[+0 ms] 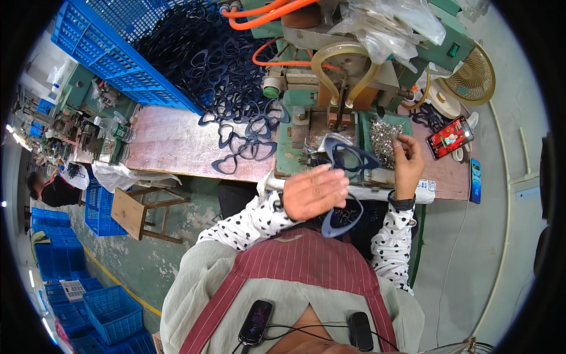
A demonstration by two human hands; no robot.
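My left hand point(315, 192) grips a dark blue heart-shaped eyeglass frame point(348, 159) in front of a green bench machine point(330, 88); a second blue frame point(342, 221) hangs below the hand. My right hand point(408, 159) reaches into a heap of small silver metal parts point(384, 137) in a green tray, fingers pinched on one or more of them. A large pile of the same dark blue frames point(227, 71) spills from a tipped blue crate point(112, 47) onto the wooden workbench point(171, 144).
A phone with a lit screen point(450, 137) and a dark blue phone point(475, 180) lie at the bench's right end, near a beige fan point(471, 76). Orange hoses point(265, 15) run over the machine. A wooden stool point(144, 212) and blue crates point(112, 312) stand left; another person point(53, 189) sits far left.
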